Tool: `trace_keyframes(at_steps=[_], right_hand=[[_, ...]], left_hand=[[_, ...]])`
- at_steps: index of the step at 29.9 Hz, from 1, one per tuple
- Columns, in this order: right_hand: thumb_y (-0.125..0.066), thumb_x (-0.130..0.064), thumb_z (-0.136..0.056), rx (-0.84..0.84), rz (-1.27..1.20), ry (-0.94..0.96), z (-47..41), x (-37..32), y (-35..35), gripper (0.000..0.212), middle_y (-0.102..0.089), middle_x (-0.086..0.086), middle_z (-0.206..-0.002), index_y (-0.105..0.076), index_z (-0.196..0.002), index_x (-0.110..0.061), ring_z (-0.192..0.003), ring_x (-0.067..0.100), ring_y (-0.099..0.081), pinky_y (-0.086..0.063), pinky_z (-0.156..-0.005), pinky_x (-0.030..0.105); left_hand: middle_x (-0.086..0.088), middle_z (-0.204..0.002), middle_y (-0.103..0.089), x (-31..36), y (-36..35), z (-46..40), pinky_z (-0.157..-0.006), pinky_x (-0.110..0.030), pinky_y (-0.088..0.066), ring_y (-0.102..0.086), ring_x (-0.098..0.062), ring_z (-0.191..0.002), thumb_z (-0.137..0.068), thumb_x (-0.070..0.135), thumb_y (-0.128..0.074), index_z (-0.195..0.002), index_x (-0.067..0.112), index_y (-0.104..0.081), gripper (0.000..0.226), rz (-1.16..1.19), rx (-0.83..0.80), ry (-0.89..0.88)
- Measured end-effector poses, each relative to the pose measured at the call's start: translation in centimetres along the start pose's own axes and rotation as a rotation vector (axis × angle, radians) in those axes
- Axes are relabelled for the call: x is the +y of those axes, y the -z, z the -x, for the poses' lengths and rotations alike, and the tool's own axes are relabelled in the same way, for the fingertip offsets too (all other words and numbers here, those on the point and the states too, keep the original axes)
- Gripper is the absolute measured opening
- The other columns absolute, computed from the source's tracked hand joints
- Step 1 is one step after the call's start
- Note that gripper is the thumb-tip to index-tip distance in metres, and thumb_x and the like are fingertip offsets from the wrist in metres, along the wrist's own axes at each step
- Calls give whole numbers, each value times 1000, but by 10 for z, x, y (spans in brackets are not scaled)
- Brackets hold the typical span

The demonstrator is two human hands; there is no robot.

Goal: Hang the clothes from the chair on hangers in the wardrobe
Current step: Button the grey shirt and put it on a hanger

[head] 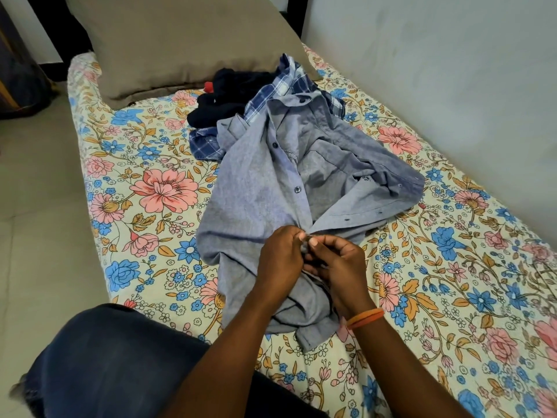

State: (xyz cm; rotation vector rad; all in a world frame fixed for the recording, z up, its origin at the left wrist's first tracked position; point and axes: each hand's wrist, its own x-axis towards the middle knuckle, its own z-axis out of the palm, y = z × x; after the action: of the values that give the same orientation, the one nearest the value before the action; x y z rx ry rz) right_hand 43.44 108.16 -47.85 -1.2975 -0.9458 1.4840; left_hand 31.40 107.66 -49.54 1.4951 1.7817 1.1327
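Head view, nearest first: a person's denim-clad knee (114,363) is resting at the edge of a bed (126,188) covered in a floral sheet. Both hands are meeting over a grey-blue button shirt (256,188) lying open on the sheet; the left hand (278,257) and right hand (337,267) are each pinching the shirt's front edges together, fingers (313,242) curled, apparently working a button. Farther off, a blue plaid shirt (271,95) and dark garments (220,95) are lying in a heap, below a brown pillow (180,40). Judging by this, the task is early: nothing is hung yet. No hanger, wardrobe, chair or container is showing.
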Motion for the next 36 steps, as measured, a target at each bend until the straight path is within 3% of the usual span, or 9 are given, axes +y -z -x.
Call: trace_keyframes(at_steps=[3,5,7,11,15,20,26,29,36], right_hand=[[-68,-2,-89,-6,-57,-86,-2,-6,5,7,-72,17,-83,-69,-94,2,-76,27,-68,-61,-72,41],[-65,-1,-89,76,-103,-98,-6,-13,8,3,-69,16,-78,-66,-90,2,-69,26,-66,-59,-62,38],[-65,-5,-91,200,-171,-84,-15,-20,13,7,-67,13,-74,-66,-91,1,-62,23,-64,-57,-56,35],[-70,-9,-90,340,-238,-44,-31,-30,17,9,-66,8,-73,-66,-92,-1,-62,18,-64,-59,-56,32],[-67,-10,-92,396,-247,-42,-43,-36,12,7,-66,11,-77,-64,-89,-6,-65,20,-64,-59,-55,33],[-66,-13,-94,499,-314,-26,-50,-36,8,12,-62,8,-69,-61,-84,-8,-54,15,-61,-55,-47,29],[-73,-12,-89,576,-374,50,-50,-34,8,11,-61,8,-69,-64,-90,-5,-56,16,-58,-54,-46,28],[-72,-12,-89,612,-420,77,-50,-36,11,11,-62,3,-61,-65,-86,-6,-50,13,-58,-54,-46,29],[-70,-5,-89,587,-487,-27,-57,-35,11,5,-55,1,-55,-65,-87,-5,-45,11,-51,-48,-45,26]], left_hand=[[2,-84,-59,2,2,4,-65,-31,-41,-55,-12,-75,-101,19,-47,-84,17,-58,21,-61,-36,-26],[-4,-92,-59,6,3,7,-67,-38,-45,-58,-21,-80,-103,23,-44,-91,14,-59,21,-215,-62,-50],[-5,-99,-57,10,3,10,-65,-35,-41,-59,-25,-82,-104,29,-40,-98,15,-58,24,-335,-84,-53],[-2,-103,-56,17,8,6,-64,-35,-44,-60,-25,-84,-103,39,-40,-98,17,-57,28,-463,-123,-117],[6,-78,-50,29,16,-14,-59,-33,-38,-50,-15,-67,-98,56,-44,-72,23,-47,42,-361,-35,-96],[-4,-103,-59,32,18,-46,-73,-40,-51,-61,-23,-82,-102,30,-49,-100,14,-63,22,-294,192,-25],[4,-78,-68,30,4,-64,-62,-30,-49,-61,-12,-68,-92,24,-67,-80,15,-71,15,-75,247,175],[-1,-86,-70,29,-1,-69,-63,-27,-42,-65,-19,-77,-91,21,-68,-84,18,-69,8,-25,341,299],[2,-79,-72,19,-3,-79,-64,-25,-44,-66,-17,-74,-88,17,-63,-76,17,-73,16,-39,230,357]])
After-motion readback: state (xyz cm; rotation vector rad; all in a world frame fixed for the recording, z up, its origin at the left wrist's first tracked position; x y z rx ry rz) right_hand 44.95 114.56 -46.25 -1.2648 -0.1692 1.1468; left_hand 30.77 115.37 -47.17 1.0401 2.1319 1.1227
